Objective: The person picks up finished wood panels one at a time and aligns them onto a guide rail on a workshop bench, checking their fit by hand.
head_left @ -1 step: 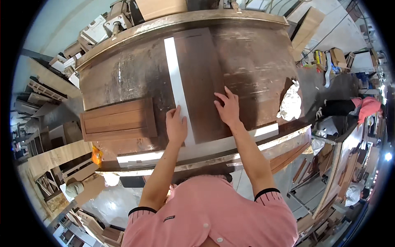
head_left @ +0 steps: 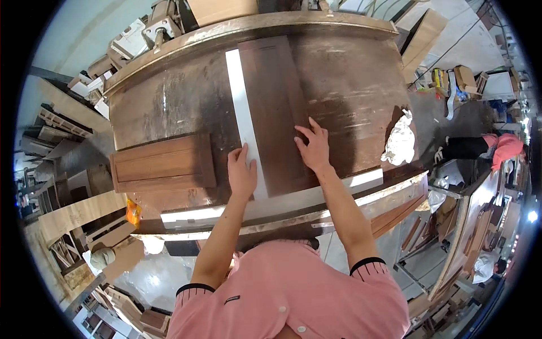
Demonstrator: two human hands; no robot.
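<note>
Head view: a long dark panel [head_left: 274, 101] lies across the middle of the table [head_left: 358, 96], running from near its far edge toward its near edge. A white strip [head_left: 239, 90] lies along the panel's left side. The left hand [head_left: 243, 174] rests on this strip near its lower end, fingers loosely bent; whether they pinch its edge, I cannot tell. The right hand [head_left: 314, 148] is over the panel's right edge, fingers parted and grasping nothing. Another white strip [head_left: 192, 216] runs along the table's near edge, and a smaller brown panel [head_left: 161, 164] lies toward the near left corner. Against the earlier frame, hardly anything differs: hands, panels and strips keep their places.
</note>
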